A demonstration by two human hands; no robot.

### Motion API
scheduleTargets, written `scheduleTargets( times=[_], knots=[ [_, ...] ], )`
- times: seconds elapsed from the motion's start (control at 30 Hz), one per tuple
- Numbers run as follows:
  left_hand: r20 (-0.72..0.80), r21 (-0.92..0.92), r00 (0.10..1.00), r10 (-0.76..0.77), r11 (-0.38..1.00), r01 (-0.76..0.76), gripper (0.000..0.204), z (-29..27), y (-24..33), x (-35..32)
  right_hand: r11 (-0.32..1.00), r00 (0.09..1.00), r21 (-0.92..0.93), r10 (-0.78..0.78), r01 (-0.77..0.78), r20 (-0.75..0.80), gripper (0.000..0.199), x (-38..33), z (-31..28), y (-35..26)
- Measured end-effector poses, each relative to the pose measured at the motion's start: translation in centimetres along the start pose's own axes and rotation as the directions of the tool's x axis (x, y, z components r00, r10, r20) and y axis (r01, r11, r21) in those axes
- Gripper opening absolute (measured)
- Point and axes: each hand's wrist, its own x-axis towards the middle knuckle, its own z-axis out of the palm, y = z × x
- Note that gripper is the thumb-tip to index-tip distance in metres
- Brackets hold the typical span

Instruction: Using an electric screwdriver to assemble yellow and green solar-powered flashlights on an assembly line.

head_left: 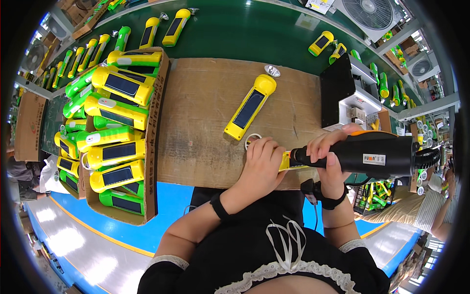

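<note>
left fingers (267, 149) curled on mostly hidden yellow flashlight (284, 162) over cardboard (196, 115); right fingers (320, 147) wrapped round black electric screwdriver (387, 157), long axis left-right, tip at flashlight, just right of left fingers.

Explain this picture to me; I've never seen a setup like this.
There's no robot: each grip here is a person's bare hand. The single view comes from a wide fisheye camera worn on the head, looking down, so straight edges bend. The right grip holds a black corded tool, aimed left at a yellow piece that the left grip covers and holds, leaving it mostly hidden. Ahead, a yellow torch lies on a cardboard sheet, a shiny cup at its head. At the left, a cardboard box holds more yellow and green torches.
</note>
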Motion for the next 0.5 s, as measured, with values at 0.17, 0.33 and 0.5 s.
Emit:
scheduleTargets(
  times=[0.17,0.33,0.5],
  knots=[
    [-0.013,-0.005,1.0,0.005,1.0,-0.005,0.051,-0.4,0.3,0.3,0.998,0.993,0.066,0.018,-0.025,0.115,0.041,1.0,-0.2,0.2],
    [0.003,0.027,1.0,0.022,0.999,-0.022,0.055,0.1,0.5,-0.1,0.994,0.99,0.07,0.076,-0.084,0.116,0.043,0.9,-0.6,1.1],
    [0.017,0.031,1.0,0.016,0.999,-0.017,0.056,0.3,1.1,0.0,0.985,0.986,0.106,0.121,-0.134,0.116,0.045,0.9,-0.3,0.6]
  ],
)
